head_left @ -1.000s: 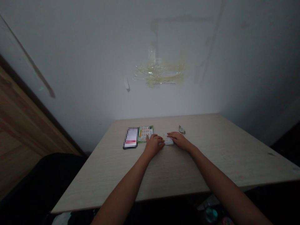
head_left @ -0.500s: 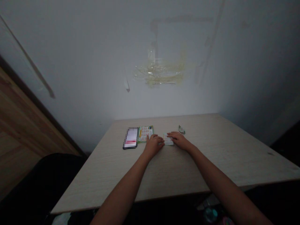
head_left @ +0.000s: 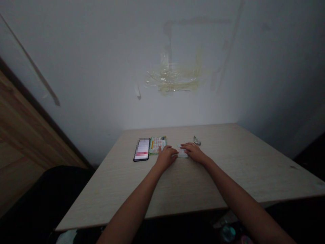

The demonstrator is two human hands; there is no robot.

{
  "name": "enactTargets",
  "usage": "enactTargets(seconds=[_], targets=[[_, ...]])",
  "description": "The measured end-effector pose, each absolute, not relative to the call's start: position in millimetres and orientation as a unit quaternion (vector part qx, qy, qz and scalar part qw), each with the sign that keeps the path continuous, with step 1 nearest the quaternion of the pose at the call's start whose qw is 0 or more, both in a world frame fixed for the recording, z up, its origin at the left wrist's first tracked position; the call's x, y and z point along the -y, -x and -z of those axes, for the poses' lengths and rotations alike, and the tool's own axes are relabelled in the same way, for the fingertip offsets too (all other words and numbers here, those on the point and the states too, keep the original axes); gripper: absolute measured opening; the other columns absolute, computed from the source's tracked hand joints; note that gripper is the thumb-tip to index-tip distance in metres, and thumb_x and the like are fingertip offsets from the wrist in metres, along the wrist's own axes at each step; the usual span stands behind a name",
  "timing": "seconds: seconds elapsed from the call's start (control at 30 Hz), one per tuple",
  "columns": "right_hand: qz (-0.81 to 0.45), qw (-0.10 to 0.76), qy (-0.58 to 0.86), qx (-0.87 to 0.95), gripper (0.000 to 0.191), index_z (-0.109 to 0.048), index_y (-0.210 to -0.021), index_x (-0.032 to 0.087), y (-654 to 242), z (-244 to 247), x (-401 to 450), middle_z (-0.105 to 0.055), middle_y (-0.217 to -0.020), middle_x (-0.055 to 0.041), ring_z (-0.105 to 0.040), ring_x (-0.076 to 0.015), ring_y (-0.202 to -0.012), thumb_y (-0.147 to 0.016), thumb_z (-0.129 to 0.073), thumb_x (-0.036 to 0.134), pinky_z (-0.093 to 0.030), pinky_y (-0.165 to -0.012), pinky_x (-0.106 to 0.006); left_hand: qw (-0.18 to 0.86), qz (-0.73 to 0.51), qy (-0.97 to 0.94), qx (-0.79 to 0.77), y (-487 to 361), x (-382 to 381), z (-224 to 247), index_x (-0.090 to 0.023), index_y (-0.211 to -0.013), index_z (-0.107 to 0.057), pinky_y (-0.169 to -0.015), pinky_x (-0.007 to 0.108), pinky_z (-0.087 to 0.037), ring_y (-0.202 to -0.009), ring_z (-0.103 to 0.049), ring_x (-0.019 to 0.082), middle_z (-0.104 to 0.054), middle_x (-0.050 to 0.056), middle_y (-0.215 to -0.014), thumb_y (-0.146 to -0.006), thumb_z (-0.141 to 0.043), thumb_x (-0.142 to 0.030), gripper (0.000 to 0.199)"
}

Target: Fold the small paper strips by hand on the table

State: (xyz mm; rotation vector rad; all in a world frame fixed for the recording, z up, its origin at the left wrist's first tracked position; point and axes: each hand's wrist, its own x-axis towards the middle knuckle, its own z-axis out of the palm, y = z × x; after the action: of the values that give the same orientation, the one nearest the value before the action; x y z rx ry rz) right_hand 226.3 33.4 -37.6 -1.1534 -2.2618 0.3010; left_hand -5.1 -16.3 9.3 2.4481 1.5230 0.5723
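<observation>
A small printed paper (head_left: 182, 152) with a pale green edge lies flat on the table between my hands. My left hand (head_left: 167, 157) rests at its left edge, fingers stretched toward it. From the other side my right hand (head_left: 193, 151) lies over its right part, fingers extended and covering some of the print. Just left of my left hand is a larger green-edged printed sheet or booklet (head_left: 156, 144), whose near right corner is partly hidden by that hand. A phone (head_left: 142, 149) with a lit, blurred-out screen lies beside it.
A crumpled green and white wrapper (head_left: 197, 140) lies beyond my right hand. The pale wooden table (head_left: 122, 183) meets a wall (head_left: 101, 67) with old tape (head_left: 175, 79). A dark chair-like shape (head_left: 56, 189) stands at left; a bottle (head_left: 228, 233) shows below the front edge.
Almost nothing differs. My right hand's fingers have shifted very slightly left on the small paper; my left hand stays in place.
</observation>
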Motion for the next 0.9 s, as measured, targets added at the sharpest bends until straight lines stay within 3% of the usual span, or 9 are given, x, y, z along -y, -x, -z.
enactTargets(seconds=[0.57, 0.73, 0.9], targets=[[-0.112, 0.265, 0.455, 0.842, 0.041, -0.066, -0.127, 0.026, -220.4, 32.4, -27.5, -0.062, -0.136, -0.0060, -0.051, -0.0235, -0.128, -0.089, -0.053, 0.017, -0.037, -0.112, -0.047, 0.105, -0.197, -0.828, -0.514, 6.7, 13.2, -7.4, -0.033, -0.109, -0.073, -0.114, 0.074, -0.007, -0.126, -0.052, 0.026, -0.073, 0.002, -0.119, -0.091, -0.061, -0.033, 0.021], [-0.153, 0.333, 0.449, 0.815, 0.035, -0.070, -0.120, 0.022, -221.6, 36.1, -30.0, -0.065, -0.131, -0.0098, -0.056, -0.0236, -0.124, -0.086, -0.058, 0.020, -0.038, -0.112, -0.046, 0.094, -0.194, -0.831, -0.512, 6.6, 15.0, -8.0, -0.034, -0.107, -0.073, -0.114, 0.075, -0.006, -0.126, -0.052, 0.026, -0.073, 0.001, -0.121, -0.092, -0.061, -0.033, 0.020], [-0.194, 0.398, 0.470, 0.763, 0.021, -0.075, -0.098, 0.017, -225.3, 34.7, -32.0, -0.070, -0.119, -0.0129, -0.063, -0.0242, -0.113, -0.084, -0.061, 0.021, -0.044, -0.105, -0.045, 0.097, -0.193, -0.831, -0.513, 6.3, 15.6, -8.5, -0.034, -0.108, -0.073, -0.113, 0.076, -0.004, -0.127, -0.052, 0.026, -0.072, 0.000, -0.123, -0.091, -0.062, -0.033, 0.020]])
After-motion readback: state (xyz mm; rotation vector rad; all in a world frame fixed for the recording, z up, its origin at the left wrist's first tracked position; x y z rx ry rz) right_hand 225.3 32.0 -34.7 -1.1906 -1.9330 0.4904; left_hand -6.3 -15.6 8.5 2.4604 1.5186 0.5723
